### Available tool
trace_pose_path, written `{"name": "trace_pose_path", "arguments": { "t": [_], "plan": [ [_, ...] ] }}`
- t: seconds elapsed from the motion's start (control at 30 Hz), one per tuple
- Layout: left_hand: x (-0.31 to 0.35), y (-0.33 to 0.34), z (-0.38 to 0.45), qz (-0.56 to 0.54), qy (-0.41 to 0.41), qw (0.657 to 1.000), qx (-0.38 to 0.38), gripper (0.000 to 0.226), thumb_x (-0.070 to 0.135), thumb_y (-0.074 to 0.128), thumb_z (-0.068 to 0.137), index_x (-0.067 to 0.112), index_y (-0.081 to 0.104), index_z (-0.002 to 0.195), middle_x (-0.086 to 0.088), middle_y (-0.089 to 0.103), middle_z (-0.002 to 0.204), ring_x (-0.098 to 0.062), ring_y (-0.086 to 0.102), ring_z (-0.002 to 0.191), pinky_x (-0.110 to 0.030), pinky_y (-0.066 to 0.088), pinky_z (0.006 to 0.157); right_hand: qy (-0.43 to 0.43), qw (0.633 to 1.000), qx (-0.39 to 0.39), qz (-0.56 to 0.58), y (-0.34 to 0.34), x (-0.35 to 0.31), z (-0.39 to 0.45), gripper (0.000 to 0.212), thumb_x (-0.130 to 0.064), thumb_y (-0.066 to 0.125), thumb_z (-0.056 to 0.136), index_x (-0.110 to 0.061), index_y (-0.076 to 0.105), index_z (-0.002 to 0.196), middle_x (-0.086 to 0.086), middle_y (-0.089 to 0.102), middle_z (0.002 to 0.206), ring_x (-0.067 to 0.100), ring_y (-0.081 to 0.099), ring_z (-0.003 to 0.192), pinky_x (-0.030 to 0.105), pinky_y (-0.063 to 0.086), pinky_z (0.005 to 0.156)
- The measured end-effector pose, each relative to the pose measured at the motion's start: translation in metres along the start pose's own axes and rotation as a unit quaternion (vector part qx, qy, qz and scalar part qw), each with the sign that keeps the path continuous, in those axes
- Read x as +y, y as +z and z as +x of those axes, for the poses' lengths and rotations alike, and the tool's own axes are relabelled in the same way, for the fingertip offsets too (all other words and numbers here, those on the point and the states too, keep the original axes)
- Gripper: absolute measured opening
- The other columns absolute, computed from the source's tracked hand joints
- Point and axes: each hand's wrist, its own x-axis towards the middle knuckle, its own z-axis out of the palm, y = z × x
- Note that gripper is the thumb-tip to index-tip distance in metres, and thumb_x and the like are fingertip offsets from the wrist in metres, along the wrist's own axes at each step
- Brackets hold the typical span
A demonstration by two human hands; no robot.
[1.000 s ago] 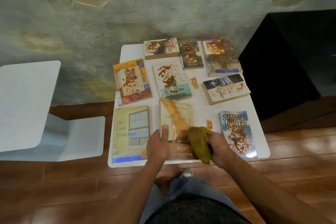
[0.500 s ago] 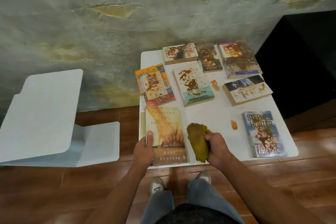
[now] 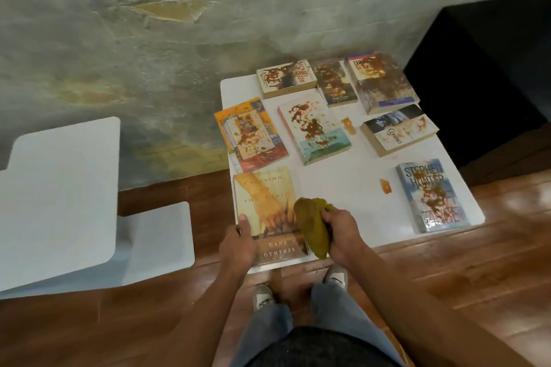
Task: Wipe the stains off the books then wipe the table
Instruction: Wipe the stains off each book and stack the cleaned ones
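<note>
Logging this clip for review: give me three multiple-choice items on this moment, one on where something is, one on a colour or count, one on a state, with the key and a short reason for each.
1. Where does the Stephen Hunter book lie on the white table?
A. near right corner
B. far left corner
C. under the cloth

2. What colour is the cloth?
A. white
B. olive yellow
C. blue

3. What is the left hand doing?
A. hanging free beside the table
B. wiping with the cloth
C. gripping the near left corner of the Dana Gynther book

Key:
1 A: it sits by the table's near right edge, apart from the other books.
2 B: the bunched cloth in the right hand is olive yellow.
3 C: the thumb lies on the cover and the fingers wrap the edge; the cloth is in the other hand.
</note>
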Motion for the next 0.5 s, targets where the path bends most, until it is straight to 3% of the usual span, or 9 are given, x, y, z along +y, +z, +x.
{"name": "trace_pose_path", "arguments": {
  "t": [0.17,0.3,0.4,0.5],
  "plan": [
    [-0.010,-0.004,0.003,0.074,0.043,0.996,0.036,0.067,0.066,0.027,0.098,0.011,0.057,0.122,-0.009,0.059,0.122,-0.028,0.059,0.108,-0.050,0.052,0.096,-0.002,1.000,0.010,-0.019,0.013,0.009,-0.003,0.029,-0.015,0.041,0.101,-0.005,0.063,0.118,0.020,0.067,0.108,0.038,0.063,0.099,0.049,0.053,0.082],
    [-0.013,-0.005,0.003,0.072,0.045,0.996,0.011,0.067,0.065,0.030,0.098,0.013,0.055,0.132,-0.008,0.056,0.129,-0.028,0.058,0.112,-0.050,0.051,0.099,-0.004,1.000,0.008,-0.023,0.021,0.016,-0.005,0.027,-0.011,0.041,0.100,-0.006,0.064,0.113,0.017,0.069,0.105,0.033,0.063,0.096,0.039,0.053,0.079],
    [-0.015,-0.005,0.004,0.043,0.043,0.998,-0.003,0.080,0.080,0.028,0.084,0.019,0.057,0.128,-0.003,0.058,0.124,-0.025,0.061,0.106,-0.051,0.055,0.093,-0.005,1.000,0.008,-0.026,0.024,0.018,-0.005,0.027,-0.011,0.042,0.100,-0.007,0.064,0.115,0.016,0.069,0.104,0.032,0.064,0.095,0.037,0.053,0.076],
    [-0.016,-0.004,0.009,0.056,0.056,0.997,-0.007,0.063,0.066,0.036,0.096,0.016,0.059,0.127,-0.005,0.059,0.125,-0.023,0.062,0.105,-0.049,0.055,0.094,-0.009,1.000,0.003,-0.027,0.024,0.017,-0.004,0.025,-0.012,0.041,0.101,-0.009,0.064,0.111,0.014,0.069,0.101,0.031,0.064,0.093,0.039,0.054,0.077]
  ]
}}
